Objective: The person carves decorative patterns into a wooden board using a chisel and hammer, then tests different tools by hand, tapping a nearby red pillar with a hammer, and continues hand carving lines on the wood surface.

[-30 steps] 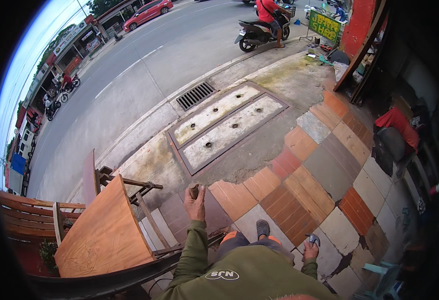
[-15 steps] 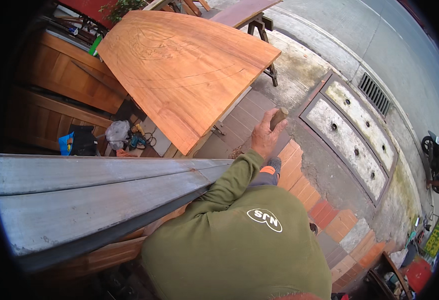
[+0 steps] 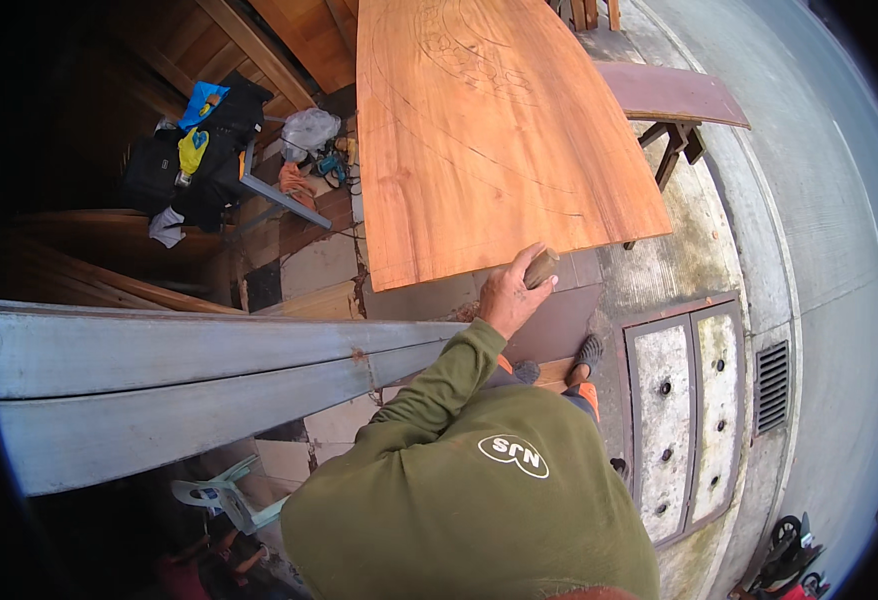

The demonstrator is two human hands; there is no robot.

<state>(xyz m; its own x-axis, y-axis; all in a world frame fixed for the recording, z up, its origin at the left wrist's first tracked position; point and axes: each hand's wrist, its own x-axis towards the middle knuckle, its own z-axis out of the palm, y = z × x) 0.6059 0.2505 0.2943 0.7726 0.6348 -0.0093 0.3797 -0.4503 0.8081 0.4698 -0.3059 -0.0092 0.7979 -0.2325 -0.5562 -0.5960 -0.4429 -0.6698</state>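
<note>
My left hand (image 3: pixel 517 295), in a green sleeve, is closed round a short brownish wooden block (image 3: pixel 543 266) at the near edge of a large wooden panel (image 3: pixel 504 160). The panel's orange-brown face carries pencilled curves and a drawn design. The block is in front of that edge; I cannot tell whether it touches it. Below my left arm runs a long grey metal beam (image 3: pixel 189 350). My right hand is hidden behind my body.
A purple board on a wooden trestle (image 3: pixel 671 95) stands behind. Leaning door panels (image 3: pixel 289 30), black bags (image 3: pixel 229 150), a power tool (image 3: pixel 331 170) and a pale chair (image 3: pixel 229 495) are left. A drain grate (image 3: pixel 771 385) and road lie right, a parked motorbike (image 3: pixel 789 545) lower right.
I have turned left from the street toward the wooden panel and stepped closer to it. My left hand, still holding the block, has come to the panel's edge. My right hand has gone from sight.
</note>
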